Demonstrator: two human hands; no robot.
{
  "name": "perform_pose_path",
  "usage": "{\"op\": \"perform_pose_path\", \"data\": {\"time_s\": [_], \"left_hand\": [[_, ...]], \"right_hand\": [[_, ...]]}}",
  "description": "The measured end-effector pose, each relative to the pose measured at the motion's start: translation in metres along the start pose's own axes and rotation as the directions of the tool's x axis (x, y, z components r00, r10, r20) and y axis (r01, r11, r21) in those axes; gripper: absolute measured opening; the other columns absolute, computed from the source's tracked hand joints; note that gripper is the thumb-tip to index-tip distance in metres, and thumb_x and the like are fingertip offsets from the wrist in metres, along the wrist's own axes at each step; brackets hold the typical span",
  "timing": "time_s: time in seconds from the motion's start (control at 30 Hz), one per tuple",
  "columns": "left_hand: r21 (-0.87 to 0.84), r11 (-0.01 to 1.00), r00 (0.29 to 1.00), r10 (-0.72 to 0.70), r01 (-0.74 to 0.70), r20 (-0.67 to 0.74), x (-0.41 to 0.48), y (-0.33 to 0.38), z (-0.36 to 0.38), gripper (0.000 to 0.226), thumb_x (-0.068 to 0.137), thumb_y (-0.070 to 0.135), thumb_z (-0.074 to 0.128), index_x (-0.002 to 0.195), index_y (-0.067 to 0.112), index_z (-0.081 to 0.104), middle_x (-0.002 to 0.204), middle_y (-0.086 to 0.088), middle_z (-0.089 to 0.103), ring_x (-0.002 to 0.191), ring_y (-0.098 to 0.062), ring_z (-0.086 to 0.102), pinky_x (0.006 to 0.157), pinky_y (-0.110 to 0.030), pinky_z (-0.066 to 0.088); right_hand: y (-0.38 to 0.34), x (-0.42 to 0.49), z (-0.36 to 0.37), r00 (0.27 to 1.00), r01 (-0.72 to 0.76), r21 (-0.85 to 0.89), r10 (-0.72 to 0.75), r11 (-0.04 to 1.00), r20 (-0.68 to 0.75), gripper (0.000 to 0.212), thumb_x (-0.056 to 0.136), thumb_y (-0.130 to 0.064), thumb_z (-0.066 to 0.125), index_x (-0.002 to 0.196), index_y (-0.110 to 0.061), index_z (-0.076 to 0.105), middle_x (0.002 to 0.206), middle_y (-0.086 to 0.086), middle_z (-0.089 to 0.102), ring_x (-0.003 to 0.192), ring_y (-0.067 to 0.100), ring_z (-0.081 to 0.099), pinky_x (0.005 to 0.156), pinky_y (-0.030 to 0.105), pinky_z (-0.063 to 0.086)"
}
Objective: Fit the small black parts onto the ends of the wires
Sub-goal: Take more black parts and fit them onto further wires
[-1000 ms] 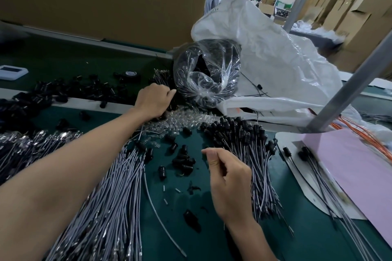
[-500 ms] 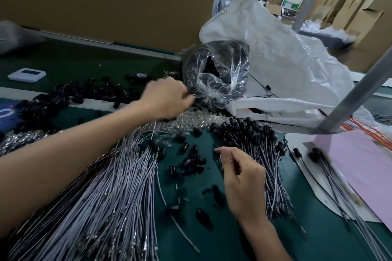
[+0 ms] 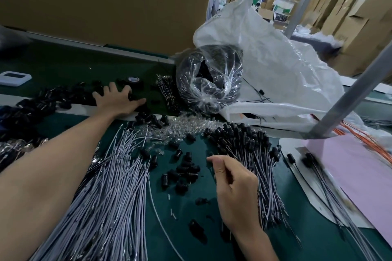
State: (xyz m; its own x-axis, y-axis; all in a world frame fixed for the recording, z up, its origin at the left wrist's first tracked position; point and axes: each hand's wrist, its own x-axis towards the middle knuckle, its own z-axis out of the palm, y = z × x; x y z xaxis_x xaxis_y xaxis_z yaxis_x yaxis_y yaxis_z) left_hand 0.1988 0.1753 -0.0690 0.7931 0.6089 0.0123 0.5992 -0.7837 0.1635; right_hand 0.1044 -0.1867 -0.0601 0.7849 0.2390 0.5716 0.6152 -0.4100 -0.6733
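Left hand [image 3: 118,101] lies flat, fingers spread, resting on the far small black parts [image 3: 63,96] beyond the pale rail [image 3: 84,109]; grasping nothing; right hand [image 3: 235,186] hovers over the green counter [image 3: 318,239], fingers curled, thumb near forefinger; cannot tell if it pinches anything; loose black parts [image 3: 184,171] lie between bare grey wires [image 3: 110,197] under the left forearm and capped wires [image 3: 244,144] beside the right hand; clear bag [image 3: 210,82] and white sack [image 3: 275,65] sit behind.

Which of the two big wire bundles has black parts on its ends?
The wire bundle right of the right hand: its far ends carry black parts. The grey bundle by the left forearm has bare ends.
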Motion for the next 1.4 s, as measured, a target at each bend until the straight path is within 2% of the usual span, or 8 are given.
{"op": "perform_pose_path", "data": {"time_s": [0.17,0.37,0.57,0.8,0.9,1.03,1.2,1.4], "left_hand": [[-0.078,0.991,0.991,0.115,-0.109,0.068,-0.003,0.012,-0.002,0.076,0.071,0.093,0.027,0.108,0.028,0.042,0.139,-0.015,0.036,0.132,-0.035,0.035,0.106,-0.059,0.026],[-0.021,0.979,0.972,0.203,-0.202,0.115,-0.006,0.039,-0.001,0.102,0.069,0.095,0.031,0.149,0.031,0.025,0.156,-0.009,0.022,0.144,-0.035,0.018,0.105,-0.060,0.029],[-0.024,0.968,0.968,0.251,-0.251,-0.011,-0.001,0.046,0.006,0.060,0.088,0.067,0.050,0.133,0.029,0.057,0.140,-0.007,0.051,0.124,-0.036,0.050,0.091,-0.042,0.043],[0.001,0.951,0.939,0.307,-0.310,-0.157,-0.007,0.045,0.002,0.045,0.090,0.055,0.056,0.121,0.024,0.069,0.119,-0.012,0.067,0.108,-0.037,0.061,0.081,-0.038,0.045],[-0.144,0.941,0.948,0.290,-0.308,-0.133,-0.005,0.043,-0.002,0.034,0.092,0.047,0.056,0.094,0.019,0.075,0.090,-0.010,0.066,0.091,-0.036,0.062,0.072,-0.036,0.044],[-0.363,0.892,0.961,0.231,-0.271,-0.149,-0.011,0.047,-0.016,0.049,0.091,0.037,0.055,0.049,0.014,0.045,0.054,-0.006,0.050,0.056,-0.027,0.055,0.054,-0.031,0.037],[-0.466,0.697,0.839,0.463,-0.544,-0.286,-0.067,0.088,-0.048,0.049,0.091,0.026,0.055,0.046,0.012,0.044,0.041,0.000,0.041,0.037,-0.016,0.031,0.045,-0.024,0.027],[-0.259,0.682,0.718,0.692,-0.684,-0.075,-0.171,0.128,-0.037,0.043,0.086,0.041,0.055,0.055,0.011,0.054,0.051,-0.001,0.052,0.047,-0.018,0.047,0.046,-0.026,0.034]], "right_hand": [[0.001,-0.001,0.003,1.000,0.018,-0.002,-0.018,1.000,0.018,0.031,0.099,-0.034,0.048,0.094,-0.018,0.073,0.081,-0.019,0.065,0.082,-0.002,0.063,0.067,0.018,0.050],[0.001,-0.001,0.004,1.000,0.005,-0.004,-0.005,1.000,0.025,0.035,0.098,-0.038,0.045,0.094,-0.018,0.073,0.082,-0.021,0.065,0.082,-0.002,0.063,0.066,0.019,0.051],[0.004,-0.001,0.002,0.999,-0.012,0.003,0.012,1.000,0.036,0.033,0.098,-0.035,0.046,0.094,-0.017,0.074,0.082,-0.015,0.068,0.078,0.002,0.063,0.064,0.023,0.051],[0.003,-0.001,0.002,0.999,-0.006,-0.014,0.006,1.000,0.048,0.034,0.098,-0.035,0.045,0.094,-0.017,0.073,0.082,-0.015,0.069,0.078,0.002,0.063,0.065,0.022,0.051],[0.003,-0.001,0.002,0.999,-0.003,-0.022,0.004,1.000,0.041,0.035,0.098,-0.037,0.045,0.094,-0.018,0.073,0.081,-0.015,0.069,0.077,0.002,0.063,0.064,0.024,0.051],[0.002,0.000,-0.001,0.999,-0.004,-0.018,0.005,1.000,0.035,0.038,0.099,-0.043,0.043,0.093,-0.020,0.073,0.080,-0.017,0.067,0.073,0.002,0.062,0.060,0.022,0.049],[0.002,0.000,0.000,0.999,0.015,-0.016,-0.015,1.000,0.035,0.032,0.099,-0.034,0.047,0.095,-0.017,0.074,0.083,-0.016,0.068,0.080,0.001,0.063,0.065,0.019,0.050],[-0.002,0.002,-0.002,0.998,0.064,-0.048,-0.064,0.997,0.008,0.027,0.099,-0.021,0.050,0.080,-0.012,0.067,0.062,-0.019,0.049,0.061,-0.004,0.050,0.056,0.005,0.030]]}}
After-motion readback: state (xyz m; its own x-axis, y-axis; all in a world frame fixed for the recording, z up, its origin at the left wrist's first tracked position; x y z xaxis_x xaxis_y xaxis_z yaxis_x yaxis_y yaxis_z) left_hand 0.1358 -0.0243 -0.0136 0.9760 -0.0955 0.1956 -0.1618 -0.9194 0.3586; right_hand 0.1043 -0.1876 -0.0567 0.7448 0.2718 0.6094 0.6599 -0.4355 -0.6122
